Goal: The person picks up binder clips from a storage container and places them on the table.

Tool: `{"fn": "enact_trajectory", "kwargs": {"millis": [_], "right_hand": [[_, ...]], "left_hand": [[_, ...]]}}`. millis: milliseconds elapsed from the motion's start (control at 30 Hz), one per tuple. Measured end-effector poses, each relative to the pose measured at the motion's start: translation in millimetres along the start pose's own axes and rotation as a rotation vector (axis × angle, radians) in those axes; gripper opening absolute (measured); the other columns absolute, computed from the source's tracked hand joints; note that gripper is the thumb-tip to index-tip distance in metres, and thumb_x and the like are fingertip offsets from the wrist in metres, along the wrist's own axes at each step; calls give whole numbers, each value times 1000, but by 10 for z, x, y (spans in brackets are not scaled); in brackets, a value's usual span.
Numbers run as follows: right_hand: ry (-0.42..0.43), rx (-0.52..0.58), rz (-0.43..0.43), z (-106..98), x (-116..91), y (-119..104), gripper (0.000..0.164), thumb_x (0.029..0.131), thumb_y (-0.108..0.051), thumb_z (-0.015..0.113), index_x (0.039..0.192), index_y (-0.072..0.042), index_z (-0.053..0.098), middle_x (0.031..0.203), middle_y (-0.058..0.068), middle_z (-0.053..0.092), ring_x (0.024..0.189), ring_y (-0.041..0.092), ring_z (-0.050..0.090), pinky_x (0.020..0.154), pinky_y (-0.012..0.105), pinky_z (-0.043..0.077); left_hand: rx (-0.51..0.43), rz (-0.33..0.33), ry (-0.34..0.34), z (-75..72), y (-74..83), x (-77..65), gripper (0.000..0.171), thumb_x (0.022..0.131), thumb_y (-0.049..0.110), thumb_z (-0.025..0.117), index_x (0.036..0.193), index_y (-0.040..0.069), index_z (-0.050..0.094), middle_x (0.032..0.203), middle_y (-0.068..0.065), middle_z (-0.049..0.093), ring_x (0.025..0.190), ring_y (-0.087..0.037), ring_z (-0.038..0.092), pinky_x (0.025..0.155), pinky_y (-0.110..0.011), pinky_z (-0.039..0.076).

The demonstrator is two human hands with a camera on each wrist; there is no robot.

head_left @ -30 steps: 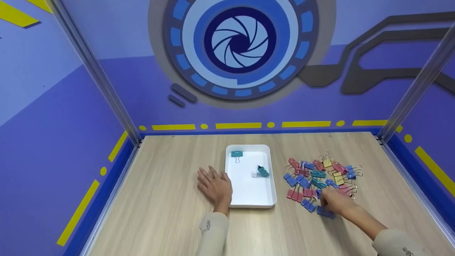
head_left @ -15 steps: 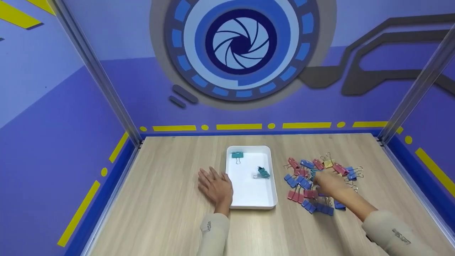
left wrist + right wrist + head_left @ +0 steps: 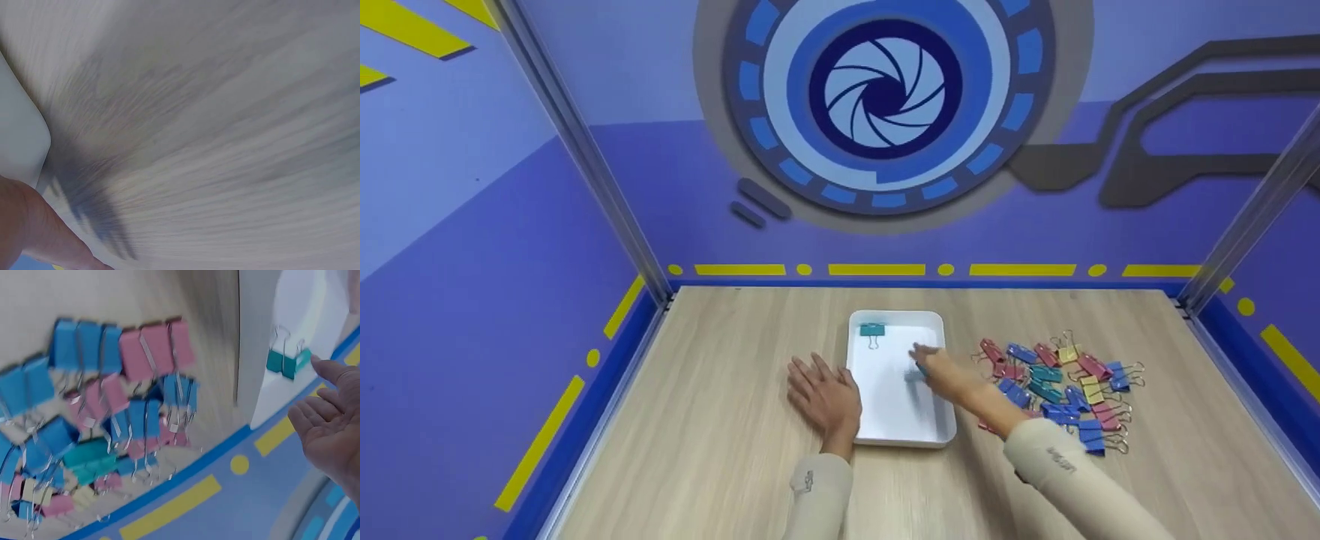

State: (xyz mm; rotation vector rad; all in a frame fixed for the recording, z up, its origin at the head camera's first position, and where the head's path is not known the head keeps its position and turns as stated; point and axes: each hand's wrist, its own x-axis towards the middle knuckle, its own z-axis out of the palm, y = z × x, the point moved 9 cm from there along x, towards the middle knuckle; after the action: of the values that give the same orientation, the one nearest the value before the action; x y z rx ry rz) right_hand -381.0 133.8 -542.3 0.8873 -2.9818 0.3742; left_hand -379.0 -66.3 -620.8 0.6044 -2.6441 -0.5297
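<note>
My left hand (image 3: 826, 401) rests palm down on the table along the left side of a white tray (image 3: 941, 435), fingers spread. Over the tray's right half is my right hand (image 3: 949, 375), blurred, its fingers loosely bent. In the right wrist view, the right hand (image 3: 332, 416) shows its palm, with nothing visible between the fingers. One fingertip is right at a teal binder clip (image 3: 281, 364) in the tray; from the head this spot is mostly covered by the hand. A second teal binder clip (image 3: 872, 330) lies in the tray's far left corner.
Right of the tray lies a loose pile of binder clips, including blue (image 3: 1091, 436), pink (image 3: 1093, 366), yellow (image 3: 1091, 390) and teal (image 3: 1045, 373) ones. Purple-blue panels (image 3: 720, 195) stand behind and at both sides of the wooden table (image 3: 735, 450).
My right hand has moved left from the clip pile to over the tray. Several blue clips in the pile have shifted. The left hand stays beside the tray, and the head view has turned slightly.
</note>
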Motion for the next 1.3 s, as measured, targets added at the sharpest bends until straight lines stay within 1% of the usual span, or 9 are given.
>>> {"fn": "enact_trajectory", "kwargs": {"millis": [167,233,300,433,567,733,900,1167,1300], "right_hand": [[-21,-500,-178,295,56,-194,29,84,1,77,112,-6,75,125,9,74,122,25,68,101,36,57],[-34,-633,-199,361,72,-203,22,82,-2,80,102,-11,77,112,3,76,113,20,70,96,32,59],[-66,-692,-177,390,80,-173,18,81,-4,81,97,-12,77,102,2,76,103,19,70,92,30,60],[-58,-685,-127,339,86,-112,11,81,-3,81,89,-10,77,87,5,74,83,21,66,77,31,60],[3,-625,-92,257,81,-71,7,82,0,78,83,-7,76,80,9,72,75,23,64,70,34,59],[27,-519,-18,189,89,-22,6,84,3,74,88,0,73,83,14,71,77,28,65,71,39,59],[-35,-437,40,202,83,-9,9,85,4,74,92,3,70,87,17,70,80,31,66,73,41,60],[-91,-452,41,238,97,-67,13,86,-9,80,90,0,71,86,15,72,78,27,68,73,38,62],[-56,-369,24,192,93,-78,12,85,-6,80,89,0,71,84,16,72,76,29,69,70,40,62]], "left_hand": [[17,5,-25,29,43,-61,65,104,44,48,156,6,40,166,-25,27,156,-42,23,123,-62,26],[22,6,-25,38,52,-75,64,104,44,48,156,7,41,166,-25,27,156,-42,24,123,-62,26],[32,8,-21,42,57,-85,64,104,45,48,156,8,43,166,-25,28,156,-41,25,122,-62,27],[38,6,-14,40,54,-85,63,103,45,49,155,8,43,166,-25,28,156,-41,25,122,-61,27],[17,0,-22,39,51,-67,64,104,44,49,155,7,43,166,-25,27,157,-41,22,124,-61,25],[3,4,-17,41,38,-49,64,104,43,47,155,5,43,166,-27,27,157,-42,22,123,-62,25],[-9,2,-20,15,25,-37,64,103,43,48,154,5,43,165,-27,28,156,-42,23,122,-63,25],[-15,-2,-6,-28,16,-30,64,103,42,49,154,5,43,166,-27,27,157,-42,22,123,-63,25],[8,0,10,-28,10,-20,64,102,43,49,154,6,45,165,-26,29,156,-42,24,122,-62,27]]}}
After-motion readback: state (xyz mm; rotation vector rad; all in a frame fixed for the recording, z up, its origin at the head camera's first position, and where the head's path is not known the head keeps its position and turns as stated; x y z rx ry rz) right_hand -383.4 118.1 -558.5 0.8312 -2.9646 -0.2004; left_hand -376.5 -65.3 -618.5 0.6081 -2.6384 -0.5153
